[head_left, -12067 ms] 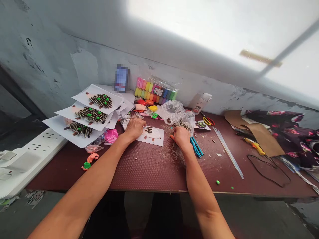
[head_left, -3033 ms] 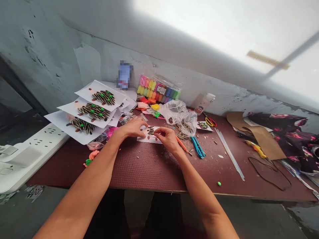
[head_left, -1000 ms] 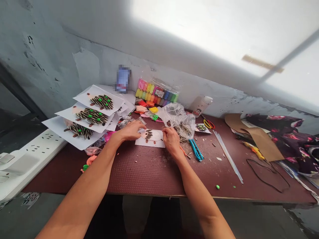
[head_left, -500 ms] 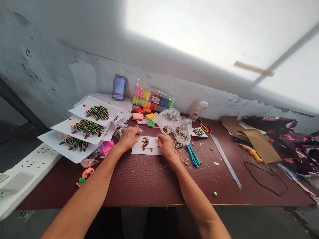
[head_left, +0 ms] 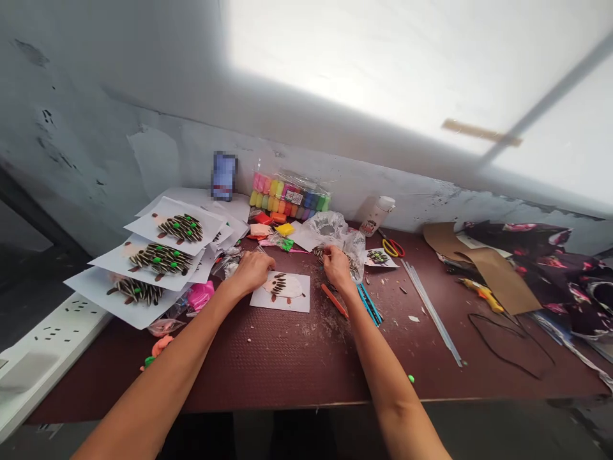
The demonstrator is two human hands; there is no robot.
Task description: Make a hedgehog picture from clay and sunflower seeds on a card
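A small white card (head_left: 292, 301) lies flat on the table, with a cream hedgehog shape, brown feet and a few rows of striped sunflower seeds on its left part. My left hand (head_left: 253, 269) grips the card's upper left edge with curled fingers. Over the pile of sunflower seeds (head_left: 318, 253), my right hand (head_left: 338, 265) has its fingertips pinched together among the seeds; what is between them is hidden. A clear plastic bag (head_left: 355, 246) lies around the pile. An orange stick-like tool (head_left: 334, 300) and a blue utility knife (head_left: 370, 305) lie near my right wrist.
Finished-looking hedgehog sheets (head_left: 163, 259) are stacked at the left, beside a white power strip (head_left: 52, 348). Coloured clay packs (head_left: 290, 199), a white bottle (head_left: 377, 216) and scissors (head_left: 393, 247) stand or lie behind. Glue sticks (head_left: 433, 316) and a yellow glue gun (head_left: 486, 295) are at the right.
My right hand has left the card's right edge and moved up and right to the seed pile. My left hand stays at the card's left side. The view has shifted slightly.
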